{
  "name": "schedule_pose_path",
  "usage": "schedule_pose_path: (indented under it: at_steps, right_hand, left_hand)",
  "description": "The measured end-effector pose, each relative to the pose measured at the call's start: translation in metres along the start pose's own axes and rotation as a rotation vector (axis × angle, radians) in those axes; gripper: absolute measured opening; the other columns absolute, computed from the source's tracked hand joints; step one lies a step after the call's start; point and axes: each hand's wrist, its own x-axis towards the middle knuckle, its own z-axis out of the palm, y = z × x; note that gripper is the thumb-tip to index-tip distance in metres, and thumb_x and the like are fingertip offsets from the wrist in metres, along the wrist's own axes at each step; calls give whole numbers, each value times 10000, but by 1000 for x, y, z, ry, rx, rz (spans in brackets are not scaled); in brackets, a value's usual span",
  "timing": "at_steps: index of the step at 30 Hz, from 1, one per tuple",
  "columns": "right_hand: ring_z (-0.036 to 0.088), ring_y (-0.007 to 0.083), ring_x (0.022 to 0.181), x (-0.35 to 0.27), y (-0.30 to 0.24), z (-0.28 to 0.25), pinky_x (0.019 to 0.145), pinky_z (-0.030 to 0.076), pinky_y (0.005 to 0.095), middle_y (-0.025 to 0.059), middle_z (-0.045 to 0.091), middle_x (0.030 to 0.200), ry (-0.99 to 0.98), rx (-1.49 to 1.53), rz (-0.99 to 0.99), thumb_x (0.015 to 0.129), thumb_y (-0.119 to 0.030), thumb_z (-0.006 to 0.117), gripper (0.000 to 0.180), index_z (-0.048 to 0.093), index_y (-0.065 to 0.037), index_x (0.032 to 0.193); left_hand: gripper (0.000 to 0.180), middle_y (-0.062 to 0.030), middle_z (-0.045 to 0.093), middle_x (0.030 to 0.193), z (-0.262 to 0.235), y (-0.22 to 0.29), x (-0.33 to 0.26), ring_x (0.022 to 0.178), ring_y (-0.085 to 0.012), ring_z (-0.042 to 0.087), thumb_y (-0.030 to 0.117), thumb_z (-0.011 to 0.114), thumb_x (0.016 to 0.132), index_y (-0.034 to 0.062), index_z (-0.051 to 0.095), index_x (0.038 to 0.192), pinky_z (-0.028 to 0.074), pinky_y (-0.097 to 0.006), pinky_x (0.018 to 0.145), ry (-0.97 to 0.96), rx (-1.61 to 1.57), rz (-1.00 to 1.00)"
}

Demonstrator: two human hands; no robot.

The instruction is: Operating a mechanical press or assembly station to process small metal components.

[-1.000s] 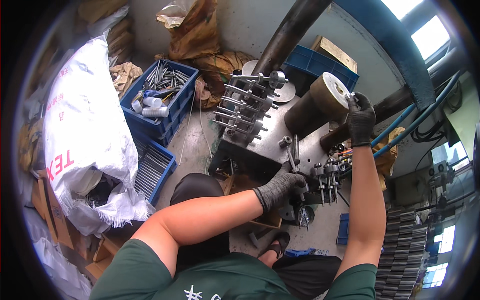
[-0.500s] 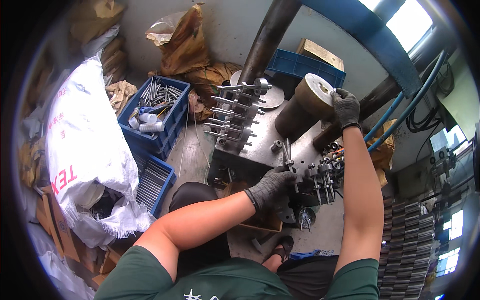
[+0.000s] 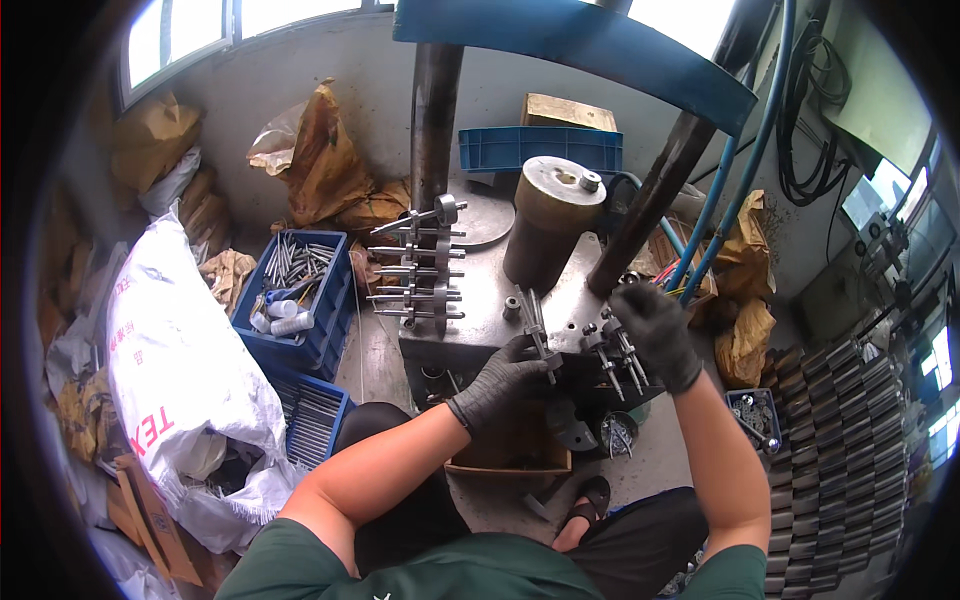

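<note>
While the left hand [image 3: 503, 378] is gripping a thin metal rod [image 3: 537, 322] at the front edge of the steel machine block [image 3: 480, 310], the right hand [image 3: 652, 330] is curling its gloved fingers around short bolts [image 3: 608, 358] standing just beside it. A blue crate [image 3: 312, 322] on the floor is holding long pins and white bottles. A lower blue tray [image 3: 312, 418] is carrying rows of thin rods, and a small blue box [image 3: 752, 412] is holding metal rings.

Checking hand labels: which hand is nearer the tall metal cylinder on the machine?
Right. The right hand sits just below-right of the cylinder; the left hand is lower, farther off.
</note>
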Motion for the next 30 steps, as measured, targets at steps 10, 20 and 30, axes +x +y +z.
schedule_pose_path:
  at_steps: [10,20,30]
  right_hand:
    - [668,394,886,-151,35,-4,824,549,504,170,698,867,-673,-271,-331,939,-334,648,287,731,-60,934]
    - [683,390,1084,-140,19,-21,988,525,481,200,718,1145,-954,-451,0,981,-430,590,452,709,-74,1233]
    - [686,373,1127,-161,25,-15,1016,516,480,193,712,1216,-964,-481,-11,969,-449,600,505,655,-133,1360]
  left_hand:
    - [535,-92,647,1288,8,9,28,1197,-193,640,-23,736,935,41,518,1420,547,-361,1036,-46,274,621]
    - [475,-58,699,1119,64,181,191,1027,-157,685,-14,726,930,56,568,1372,561,-276,899,47,672,984]
    - [503,-111,708,1166,60,194,236,1015,-175,691,7,780,892,37,578,1352,576,-299,881,125,706,956]
